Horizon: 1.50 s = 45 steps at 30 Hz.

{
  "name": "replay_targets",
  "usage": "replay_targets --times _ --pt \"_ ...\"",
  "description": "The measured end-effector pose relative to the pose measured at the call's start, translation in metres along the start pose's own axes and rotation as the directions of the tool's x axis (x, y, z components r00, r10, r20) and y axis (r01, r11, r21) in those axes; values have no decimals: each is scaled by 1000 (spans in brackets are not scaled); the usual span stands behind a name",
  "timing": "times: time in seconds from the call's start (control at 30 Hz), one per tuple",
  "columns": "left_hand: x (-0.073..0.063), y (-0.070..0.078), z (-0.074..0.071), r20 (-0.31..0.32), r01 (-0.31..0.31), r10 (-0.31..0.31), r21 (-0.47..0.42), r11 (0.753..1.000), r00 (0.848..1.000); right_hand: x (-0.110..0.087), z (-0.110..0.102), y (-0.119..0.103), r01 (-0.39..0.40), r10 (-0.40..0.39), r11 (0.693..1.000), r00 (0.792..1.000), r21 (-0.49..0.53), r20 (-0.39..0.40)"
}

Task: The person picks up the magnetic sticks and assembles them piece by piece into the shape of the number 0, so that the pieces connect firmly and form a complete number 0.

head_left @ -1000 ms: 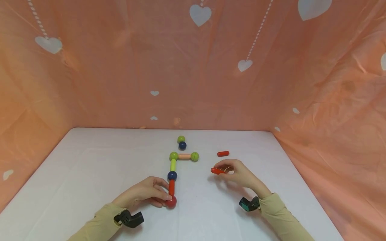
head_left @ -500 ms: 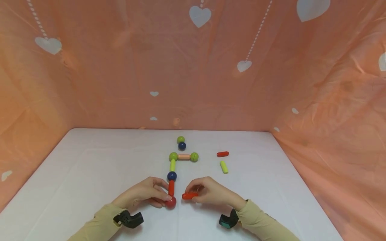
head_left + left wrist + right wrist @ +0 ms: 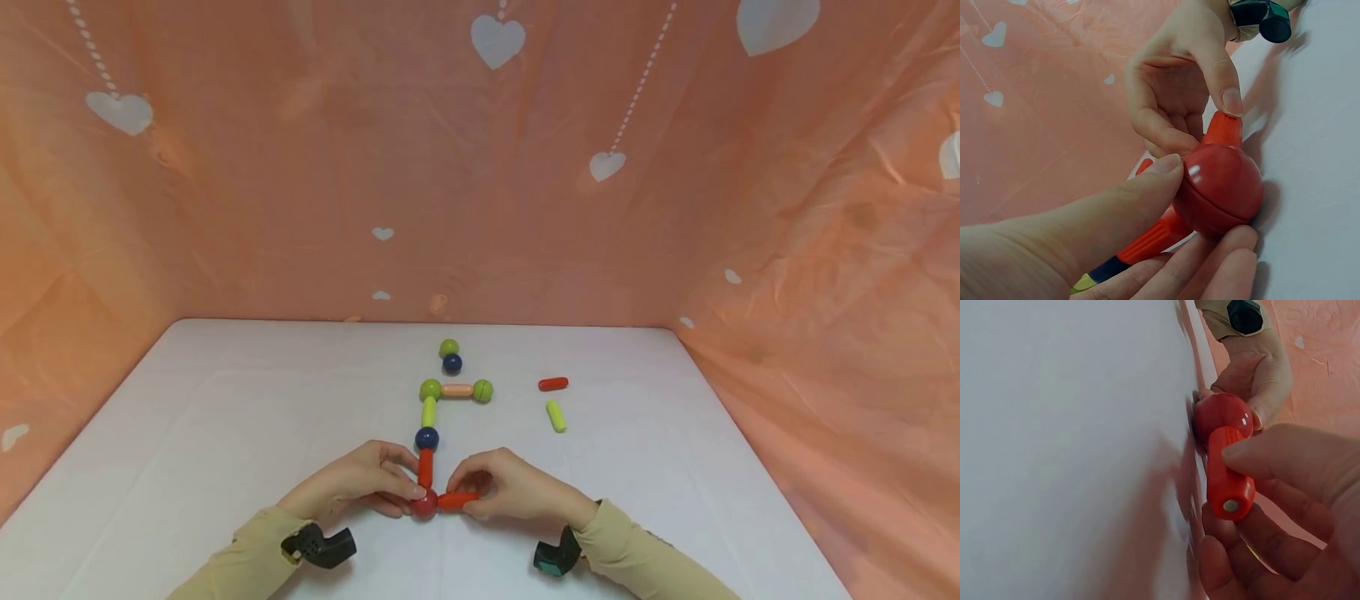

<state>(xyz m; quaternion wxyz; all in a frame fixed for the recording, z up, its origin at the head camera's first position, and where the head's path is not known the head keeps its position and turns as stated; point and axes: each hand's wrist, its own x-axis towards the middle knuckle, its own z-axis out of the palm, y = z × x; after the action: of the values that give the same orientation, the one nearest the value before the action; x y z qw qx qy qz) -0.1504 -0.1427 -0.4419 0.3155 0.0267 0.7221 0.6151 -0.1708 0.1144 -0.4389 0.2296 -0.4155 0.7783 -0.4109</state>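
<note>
A glossy red ball [image 3: 1225, 184] sits at the near end of a chain of balls and rods, pinched between the thumb and fingers of my left hand [image 3: 367, 479]. My right hand [image 3: 517, 487] grips a red rod [image 3: 1229, 478] by its sides; the far end meets the ball's right side. A silvery round tip shows on the rod's free end in the right wrist view. From the ball, a second red rod [image 3: 426, 468] leads away to a dark blue ball [image 3: 427, 438], then a yellow-green rod [image 3: 429, 412] and a green ball [image 3: 431, 389].
A peach rod [image 3: 457, 390] runs right from that corner to another green ball [image 3: 483, 391]. Behind them sit a loose-looking navy ball [image 3: 452, 363] and green ball [image 3: 448, 347] together. A red rod [image 3: 553, 383] and a yellow-green rod [image 3: 556, 416] lie to the right on the white table [image 3: 247, 383].
My right hand has come left and nearer with the red rod, bringing its end to the red ball. A yellow-green rod it was covering now shows. My left hand has stayed put.
</note>
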Motion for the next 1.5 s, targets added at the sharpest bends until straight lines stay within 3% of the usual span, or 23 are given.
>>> replay_targets --times 0.5,0.83,1.0,1.2,1.5 --pt "0 -2 3 -24 -25 25 9 1000 999 0 -3 3 8 -8 1000 1000 12 0" --pt "0 -1 3 -34 -8 9 35 999 999 13 -53 5 59 -54 993 997 103 -50" --pt "0 -2 3 -33 -4 5 35 999 999 28 -82 1 59 -42 990 990 127 -132" --pt "0 -2 0 -33 -13 14 38 999 999 59 -109 7 68 -45 995 963 79 -264" --pt "-2 -5 3 -26 -18 19 28 999 999 99 -114 34 -5 9 1000 951 11 -308"
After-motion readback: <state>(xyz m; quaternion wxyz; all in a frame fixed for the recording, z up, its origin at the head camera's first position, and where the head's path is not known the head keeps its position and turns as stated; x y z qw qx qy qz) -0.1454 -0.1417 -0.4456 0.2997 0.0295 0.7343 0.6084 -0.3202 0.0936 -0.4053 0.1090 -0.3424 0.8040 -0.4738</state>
